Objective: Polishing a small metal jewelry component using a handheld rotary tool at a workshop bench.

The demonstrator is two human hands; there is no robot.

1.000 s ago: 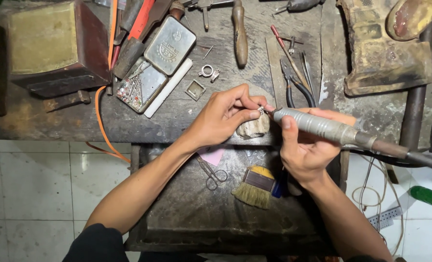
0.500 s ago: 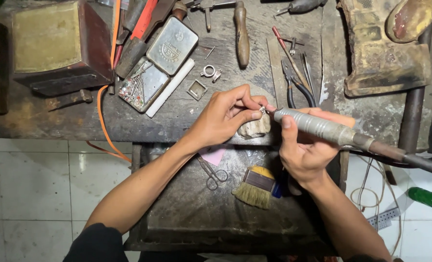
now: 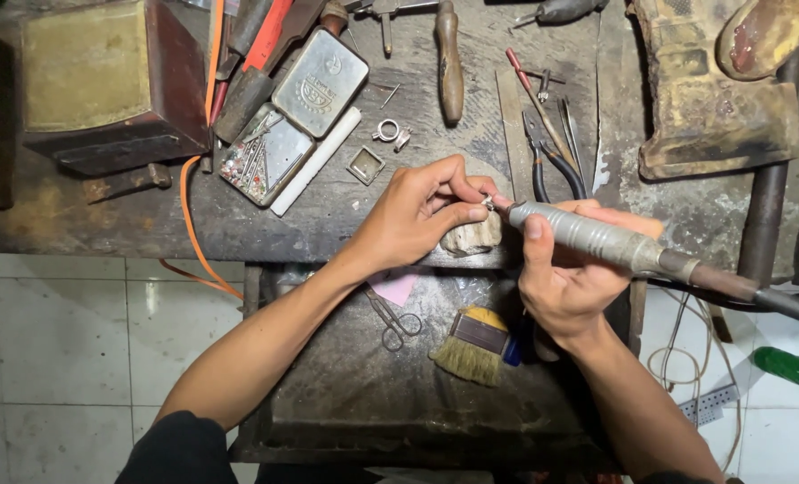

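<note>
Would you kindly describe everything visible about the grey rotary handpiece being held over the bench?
The handpiece is a slim cylinder of dull grey, ribbed metal that narrows to a fine tip. It lies nearly level, tip pointing left. The right hand grips its barrel, thumb on top. From its rear a dark flexible shaft runs off to the right. The tip meets a small silvery piece pinched by the left hand, above a pale bench peg.

Two bare forearms enter the frame from the bottom edge. The left hand [image 3: 413, 215] and right hand [image 3: 565, 282] carry no gloves, rings, watches or bracelets. The left arm is uncovered from wrist to above the elbow, where a dark, black-looking sleeve [image 3: 180, 448] begins, pushed or cut short. The right arm is bare as far as the frame edge shows. Fingernails are short and unpainted.
</note>
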